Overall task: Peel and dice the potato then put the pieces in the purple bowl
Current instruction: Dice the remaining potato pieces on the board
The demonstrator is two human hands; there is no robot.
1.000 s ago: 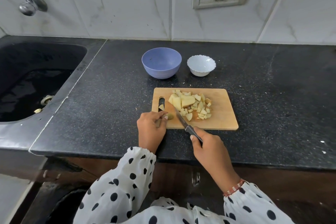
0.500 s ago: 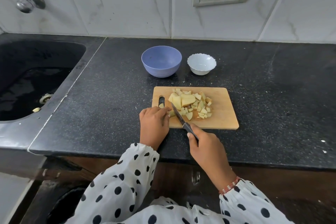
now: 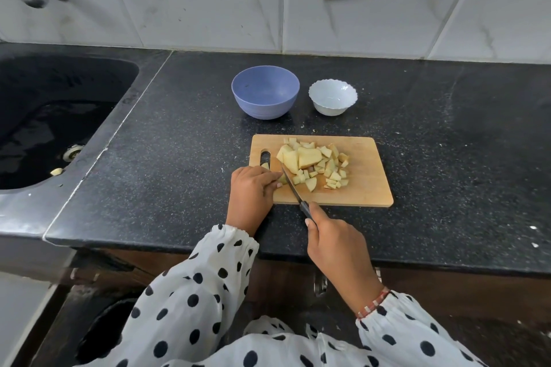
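Black speckled counter [image 3: 447, 158] under white tiles, dicing under way on a wooden cutting board [image 3: 366, 188].

The left hand [image 3: 252, 191] curls its fingers onto a small potato piece [image 3: 282, 179] at the board's near left; the right hand [image 3: 334, 243] grips the knife [image 3: 293, 189], blade beside that piece. Diced potato [image 3: 316, 165] is heaped mid-board. Behind stand the purple bowl [image 3: 265, 92] and a white bowl [image 3: 333, 97]; the sink [image 3: 59, 116] lies left.
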